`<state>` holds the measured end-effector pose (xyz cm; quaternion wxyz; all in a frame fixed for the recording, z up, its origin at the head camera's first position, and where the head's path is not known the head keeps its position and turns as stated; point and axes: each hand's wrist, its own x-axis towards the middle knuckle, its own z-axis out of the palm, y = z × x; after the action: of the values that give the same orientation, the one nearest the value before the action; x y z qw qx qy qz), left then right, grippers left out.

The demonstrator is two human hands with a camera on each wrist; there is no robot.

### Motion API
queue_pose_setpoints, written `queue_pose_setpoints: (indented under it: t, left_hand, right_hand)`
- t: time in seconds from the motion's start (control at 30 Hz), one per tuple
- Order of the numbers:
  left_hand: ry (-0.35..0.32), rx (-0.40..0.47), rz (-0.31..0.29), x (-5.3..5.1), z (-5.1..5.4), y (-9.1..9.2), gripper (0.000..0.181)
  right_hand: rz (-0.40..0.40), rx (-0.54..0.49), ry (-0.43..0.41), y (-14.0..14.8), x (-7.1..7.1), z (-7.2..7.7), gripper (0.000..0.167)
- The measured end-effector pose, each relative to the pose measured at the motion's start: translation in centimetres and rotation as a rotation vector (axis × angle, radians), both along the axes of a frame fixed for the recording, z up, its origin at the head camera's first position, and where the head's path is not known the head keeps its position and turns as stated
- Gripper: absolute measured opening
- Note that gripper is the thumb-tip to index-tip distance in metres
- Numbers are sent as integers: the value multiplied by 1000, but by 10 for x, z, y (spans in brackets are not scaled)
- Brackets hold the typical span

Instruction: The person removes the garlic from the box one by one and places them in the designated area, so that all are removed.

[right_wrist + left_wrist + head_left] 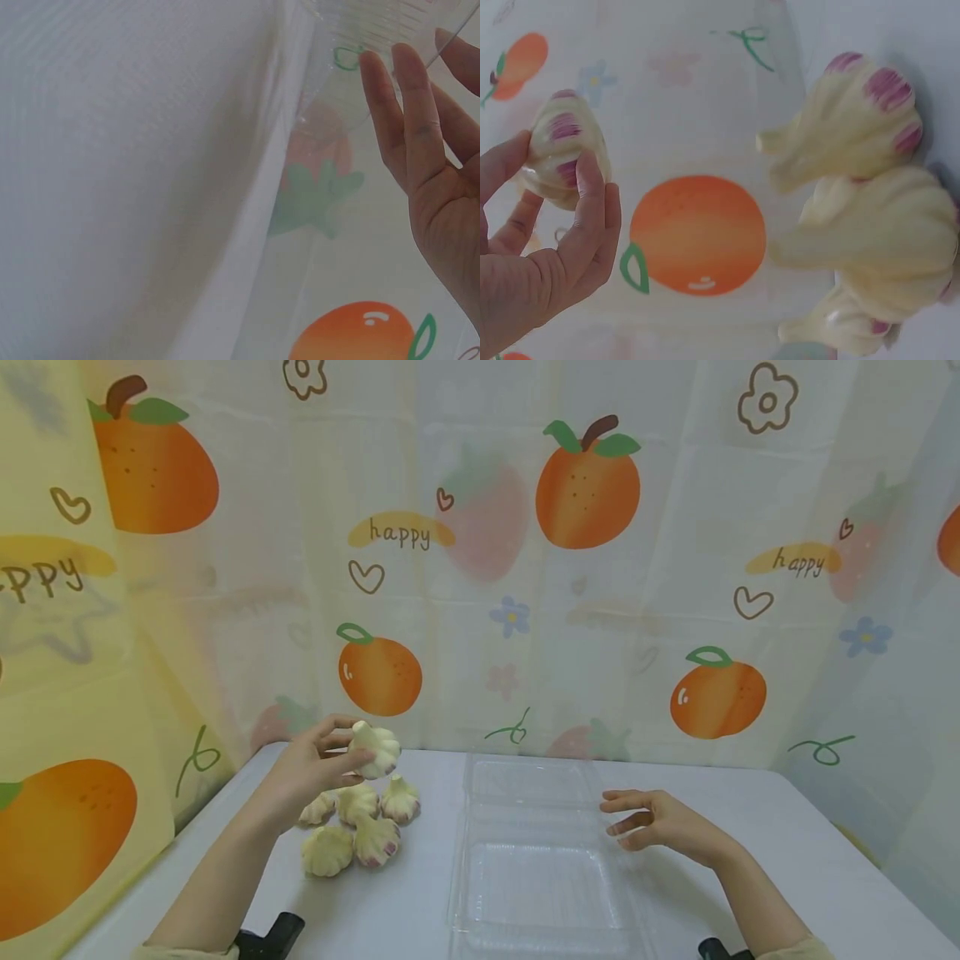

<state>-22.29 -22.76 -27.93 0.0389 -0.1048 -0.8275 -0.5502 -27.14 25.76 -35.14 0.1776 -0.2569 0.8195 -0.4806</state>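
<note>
In the head view my left hand (318, 764) holds a garlic bulb (377, 749) between thumb and fingers, raised above the table. The left wrist view shows the same bulb (566, 150) with purple streaks in the fingers' grip. Below it several more garlic bulbs (327, 850) lie in a group on the table. A clear plastic container (543, 827) with its lid folded open stands to the right of them. My right hand (660, 827) is at the container's right edge, fingers loosely bent and holding nothing; whether it touches the plastic I cannot tell.
A white table (720, 902) carries everything. Behind it and at the left hangs a curtain (465, 635) printed with oranges and the word happy. Black wrist straps (273, 935) sit near the lower edge of the head view.
</note>
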Motion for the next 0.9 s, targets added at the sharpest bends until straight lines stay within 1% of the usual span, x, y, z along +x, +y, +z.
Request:
queue_pose_setpoints:
  t: [0.17, 0.23, 0.3, 0.37, 0.47, 0.53, 0.6, 0.7, 0.8, 0.9]
  left_hand:
    - [21, 7, -11, 2, 2, -21, 57]
    - [18, 21, -15, 3, 2, -30, 57]
    - [1, 31, -17, 2, 1, -39, 58]
    - [-21, 33, -27, 1, -2, -47, 55]
    - [-57, 28, -39, 0, -6, -60, 44]
    - [-75, 19, -39, 1, -7, -67, 36]
    - [-94, 17, -35, 2, -9, -74, 33]
    - [-115, 6, -37, 4, -11, -82, 39]
    - [-144, -15, -43, 3, -15, -91, 46]
    - [-182, -46, -31, 3, -18, -97, 52]
  right_hand:
    - [13, 0, 12, 0, -1, 0, 58]
    - [10, 1, 9, -1, -1, 0, 58]
    - [5, 5, 5, -1, 0, 1, 58]
    - [3, 12, 9, 0, 0, 0, 57]
    - [-1, 22, 12, 0, 0, -1, 57]
    - [0, 27, 18, 1, 0, -2, 57]
    - [-3, 32, 18, 1, 0, -2, 57]
    - [-7, 39, 21, 1, 0, -2, 57]
    - [-9, 37, 19, 0, 0, -1, 57]
    - [-3, 30, 18, 0, 0, 0, 57]
